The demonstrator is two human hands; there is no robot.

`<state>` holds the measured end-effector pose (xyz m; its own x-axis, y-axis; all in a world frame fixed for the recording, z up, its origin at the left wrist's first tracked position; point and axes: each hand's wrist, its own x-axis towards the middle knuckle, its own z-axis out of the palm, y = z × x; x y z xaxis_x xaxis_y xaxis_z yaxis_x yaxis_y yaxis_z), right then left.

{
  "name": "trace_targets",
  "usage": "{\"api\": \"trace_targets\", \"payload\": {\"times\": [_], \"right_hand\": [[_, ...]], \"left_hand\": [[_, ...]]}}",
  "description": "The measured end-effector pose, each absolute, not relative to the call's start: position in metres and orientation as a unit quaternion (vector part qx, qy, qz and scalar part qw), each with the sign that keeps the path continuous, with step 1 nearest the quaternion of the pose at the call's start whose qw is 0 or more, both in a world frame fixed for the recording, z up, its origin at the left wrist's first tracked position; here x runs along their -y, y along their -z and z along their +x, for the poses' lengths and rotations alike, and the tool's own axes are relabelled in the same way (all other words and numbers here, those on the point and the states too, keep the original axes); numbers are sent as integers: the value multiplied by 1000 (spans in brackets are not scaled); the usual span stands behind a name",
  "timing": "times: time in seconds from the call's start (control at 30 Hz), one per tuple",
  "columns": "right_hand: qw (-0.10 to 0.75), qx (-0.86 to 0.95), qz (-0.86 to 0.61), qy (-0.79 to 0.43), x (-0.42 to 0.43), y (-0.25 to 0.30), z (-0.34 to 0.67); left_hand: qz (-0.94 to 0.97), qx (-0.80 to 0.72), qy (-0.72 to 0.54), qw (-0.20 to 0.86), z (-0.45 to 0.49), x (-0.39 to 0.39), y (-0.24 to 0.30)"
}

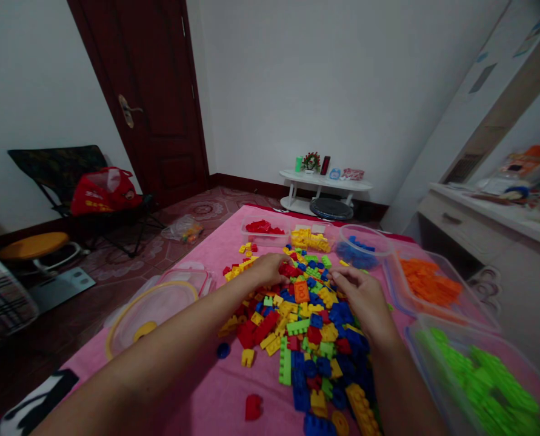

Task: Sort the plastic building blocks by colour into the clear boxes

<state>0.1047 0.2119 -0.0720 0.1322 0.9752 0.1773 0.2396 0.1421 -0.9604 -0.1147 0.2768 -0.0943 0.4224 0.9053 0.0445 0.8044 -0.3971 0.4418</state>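
A big heap of mixed toy bricks (306, 327), red, yellow, blue, green and orange, lies on a pink cloth (215, 387). My left hand (270, 268) rests on the far left of the heap, fingers curled onto red bricks. My right hand (365, 300) lies on the heap's right side, fingers bent down among blue and yellow bricks. What either hand grips is hidden by the fingers.
Clear tubs stand around the heap: red bricks (263, 228), yellow bricks (310, 240), blue bricks (360, 251), orange bricks (428, 283), green bricks (483, 375). Loose lids (154, 306) lie at left. A folding chair, stool, dark door and low white table stand beyond.
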Motion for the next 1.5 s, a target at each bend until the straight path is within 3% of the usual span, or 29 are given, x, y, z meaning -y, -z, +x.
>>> {"api": "trace_targets", "payload": {"times": [0.2, 0.37, 0.57, 0.67, 1.07, 1.3, 1.4, 1.5], "right_hand": [[507, 561, -551, -353, -212, 73, 100], [486, 621, -504, -351, -208, 73, 88], [423, 755, -444, -232, -200, 60, 85], [414, 766, -429, -242, -198, 55, 89], [442, 680, -443, -383, -198, 56, 97], [456, 625, -497, -393, -205, 66, 99], [458, 613, -509, -395, -206, 68, 101], [458, 608, -511, -399, -207, 68, 102]], "left_hand": [[786, -495, -221, 297, -119, -273, 91], [771, -362, -275, 447, -109, -252, 70], [698, -311, -224, 605, -107, -231, 46], [669, -288, -199, 655, -111, -230, 43], [662, -292, -124, 679, -125, -227, 31], [458, -384, -353, 721, -131, -262, 45], [313, -443, -486, 686, -140, -297, 49], [288, -467, -533, 643, -153, -335, 52]]}}
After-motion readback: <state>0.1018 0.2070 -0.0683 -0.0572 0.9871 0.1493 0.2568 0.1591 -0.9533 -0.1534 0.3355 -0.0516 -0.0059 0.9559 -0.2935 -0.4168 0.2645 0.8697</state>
